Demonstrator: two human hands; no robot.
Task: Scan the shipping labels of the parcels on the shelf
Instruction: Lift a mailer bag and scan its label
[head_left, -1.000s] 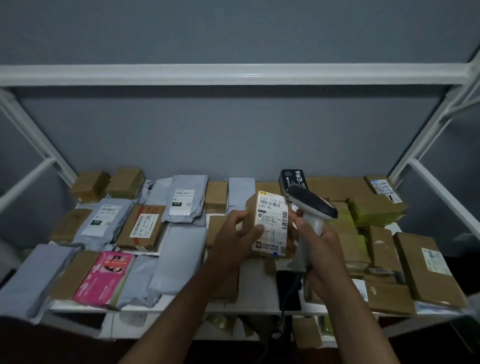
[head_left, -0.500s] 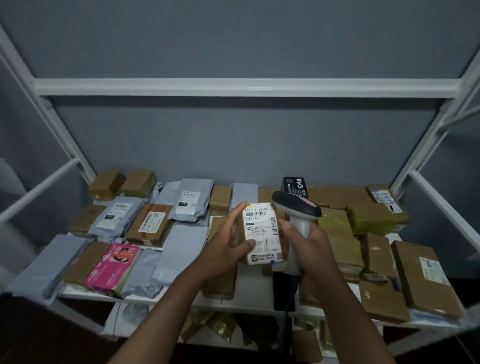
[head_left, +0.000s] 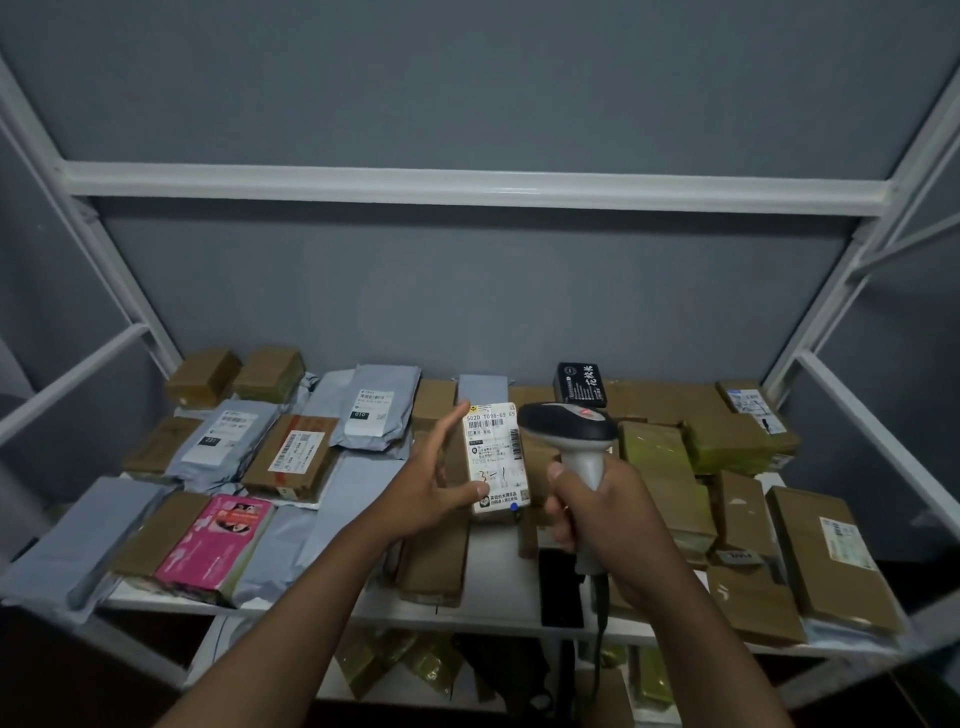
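My left hand (head_left: 426, 493) holds a small brown parcel (head_left: 496, 457) upright above the middle of the shelf (head_left: 498, 587). Its white shipping label faces me. The thumb presses the label's lower edge and the fingers reach up along the parcel's left side and back. My right hand (head_left: 602, 514) grips the handle of a grey barcode scanner (head_left: 569, 428). The scanner's dark head sits just right of the parcel's top, and its cable hangs down past the shelf front.
Many parcels cover the shelf: grey mailers (head_left: 379, 405) and a pink box (head_left: 213, 540) at left, a black box (head_left: 579, 384) at the back, brown boxes (head_left: 826, 561) at right. A white rail (head_left: 467, 187) crosses overhead. More packets (head_left: 415, 665) lie on the level below.
My left hand's fingers have straightened along the parcel's side. The parcel and scanner have come a little lower and nearer the shelf front, and the label now faces me more squarely.
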